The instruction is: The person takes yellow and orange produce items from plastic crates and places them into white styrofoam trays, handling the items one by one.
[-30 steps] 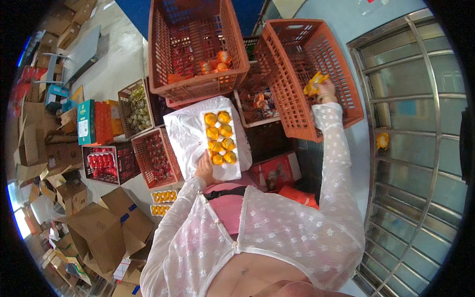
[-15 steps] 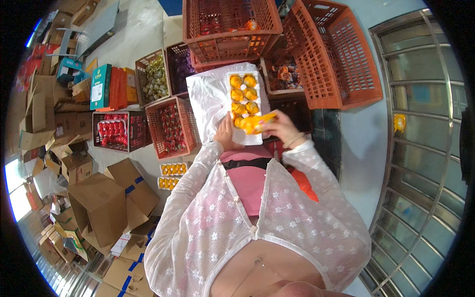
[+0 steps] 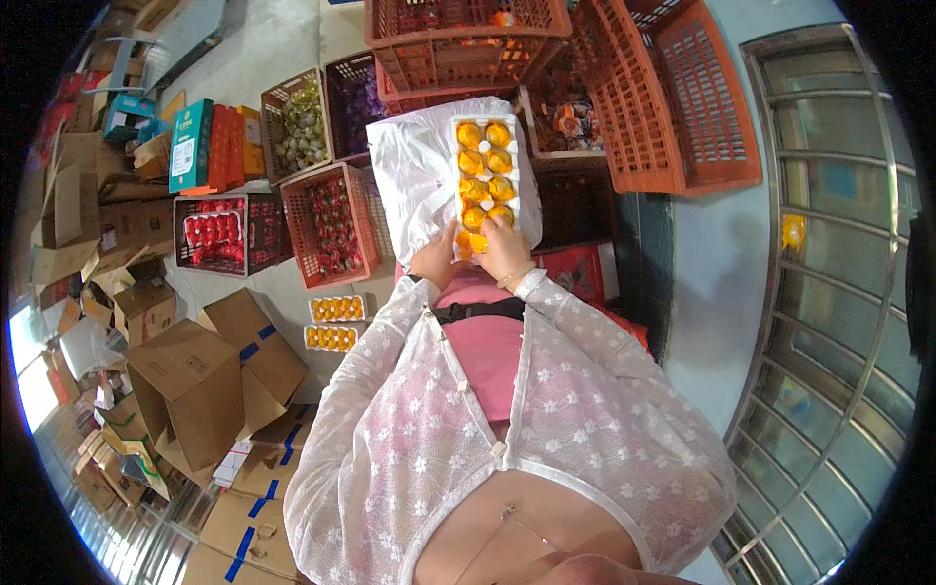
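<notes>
Tray (image 3: 513, 175) at frame centre: left hand (image 3: 435, 257) steadies its lower-left edge, right hand (image 3: 503, 253) curls over a yellow-wrapped ball (image 3: 477, 242), both grips unclear; best press gently.

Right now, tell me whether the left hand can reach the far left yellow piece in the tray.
Probably yes: the left hand is at the near end of the tray, nothing covers that yellow piece, and only white plastic lies along the tray's left side.
</notes>
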Demonstrator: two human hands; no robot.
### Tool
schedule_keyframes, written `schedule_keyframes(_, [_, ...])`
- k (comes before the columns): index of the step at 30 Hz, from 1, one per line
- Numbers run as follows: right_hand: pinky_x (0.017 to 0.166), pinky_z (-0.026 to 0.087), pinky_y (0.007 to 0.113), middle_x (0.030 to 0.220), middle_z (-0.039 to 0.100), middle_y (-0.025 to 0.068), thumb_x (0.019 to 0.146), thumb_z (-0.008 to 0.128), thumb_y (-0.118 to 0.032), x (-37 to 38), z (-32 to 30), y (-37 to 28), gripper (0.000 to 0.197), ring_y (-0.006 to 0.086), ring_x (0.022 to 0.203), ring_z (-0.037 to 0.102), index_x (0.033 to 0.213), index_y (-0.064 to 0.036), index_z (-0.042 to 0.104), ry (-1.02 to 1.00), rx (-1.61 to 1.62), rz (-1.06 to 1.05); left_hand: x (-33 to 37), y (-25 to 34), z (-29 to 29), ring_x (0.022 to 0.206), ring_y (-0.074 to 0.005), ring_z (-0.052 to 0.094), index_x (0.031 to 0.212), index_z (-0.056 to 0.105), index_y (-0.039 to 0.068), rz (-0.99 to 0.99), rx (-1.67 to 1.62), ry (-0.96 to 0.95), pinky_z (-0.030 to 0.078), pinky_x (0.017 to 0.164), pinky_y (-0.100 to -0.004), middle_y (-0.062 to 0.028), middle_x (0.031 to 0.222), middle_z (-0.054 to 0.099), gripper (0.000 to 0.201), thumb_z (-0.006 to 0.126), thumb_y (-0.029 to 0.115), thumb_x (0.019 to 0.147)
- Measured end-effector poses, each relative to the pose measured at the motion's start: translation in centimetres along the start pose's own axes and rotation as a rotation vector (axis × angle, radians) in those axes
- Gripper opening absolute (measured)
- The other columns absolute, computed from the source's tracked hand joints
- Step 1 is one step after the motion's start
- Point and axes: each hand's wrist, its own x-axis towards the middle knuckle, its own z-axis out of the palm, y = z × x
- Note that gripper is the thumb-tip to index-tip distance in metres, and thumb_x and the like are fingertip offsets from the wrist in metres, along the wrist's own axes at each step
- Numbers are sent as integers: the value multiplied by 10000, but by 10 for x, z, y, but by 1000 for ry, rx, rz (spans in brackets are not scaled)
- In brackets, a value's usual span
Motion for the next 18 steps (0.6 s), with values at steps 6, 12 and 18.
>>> schedule_keyframes(6, [649, 505, 436, 973, 550, 150, 677, 730, -164, 1, 1, -2, 364, 344, 783, 618, 954, -42, 528, -52, -125, -90, 7, -6, 15, 785, -392, 632, 1266, 388, 60, -42, -63, -155, 489, 670, -476, -225, 884, 644, 582, 627, 345, 818])
schedule_keyframes(12, [648, 516, 413, 896, 594, 166, 691, 679, -121, 12, 6, -8, 216, 334, 773, 634, 872, -30, 603, -115, -232, -110, 11, -10, 23, 771, -412, 624, 1182, 406, 39, 11, -107, -136, 487, 672, -496, -236, 808, 641, 491, 615, 308, 828])
schedule_keyframes(18, [659, 510, 420, 892, 602, 169, 682, 673, -132, 9, 0, -7, 199, 337, 755, 637, 848, -29, 634, -63, -140, -104, 5, -1, 16, 731, -379, 638, 1236, 388, 33, -10, -15, -108, 495, 635, -480, -212, 772, 648, 531, 606, 305, 835])
